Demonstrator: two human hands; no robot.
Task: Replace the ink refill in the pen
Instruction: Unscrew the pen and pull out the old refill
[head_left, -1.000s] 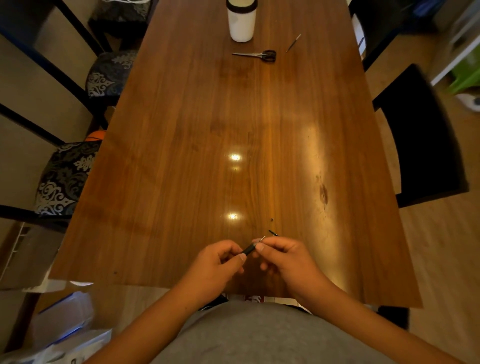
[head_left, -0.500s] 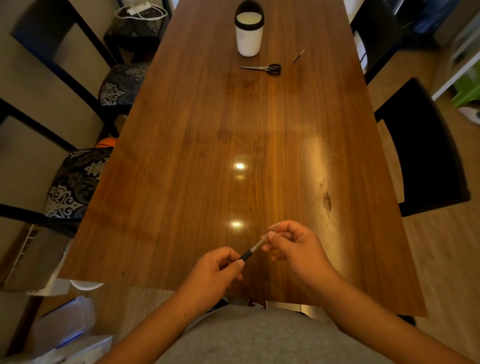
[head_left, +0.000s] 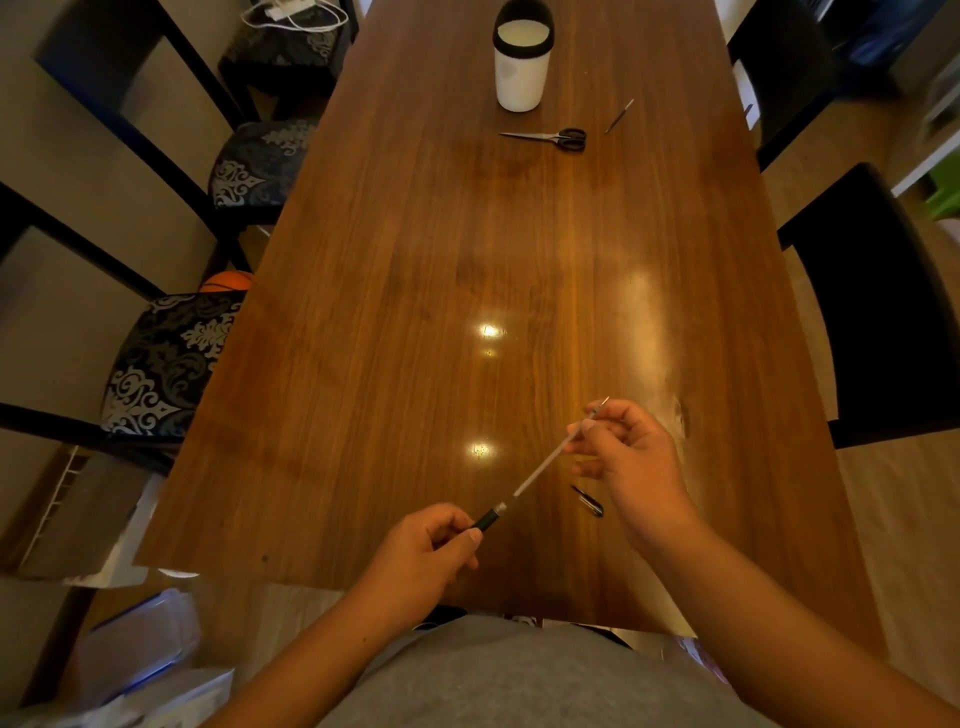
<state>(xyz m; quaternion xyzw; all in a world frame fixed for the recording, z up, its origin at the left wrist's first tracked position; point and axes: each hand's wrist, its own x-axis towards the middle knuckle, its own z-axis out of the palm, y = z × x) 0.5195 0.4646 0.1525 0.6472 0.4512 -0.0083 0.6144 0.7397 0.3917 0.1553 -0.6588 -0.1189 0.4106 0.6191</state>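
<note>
Dining chairs line both sides of a long wooden counter (head_left: 415, 291), seen from above by a person seated at its near end. Just above the near edge of that counter, the left hand (head_left: 421, 561) holds the dark pen barrel (head_left: 487, 518) in a closed grip of thumb and fingers, its open end pointing up and away. The right hand (head_left: 631, 457) pinches the thin pale ink refill (head_left: 545, 467) near its writing tip between thumb and forefinger, the other fingers loosely curled. Most of the refill is clear of the barrel; only its tail end appears to sit at the barrel mouth. A small dark pen part (head_left: 588, 502) lies on the counter just under the right hand. At the far end of the counter stand a white cup (head_left: 521, 65), a pair of scissors (head_left: 550, 137) and, beside them, a slim stick (head_left: 619, 115) that may be the spare refill, too small to confirm. The step in hand looks to be drawing out the old refill. Next, by this reading, it must come fully free and be set down, and the replacement fetched from the far end.
</note>
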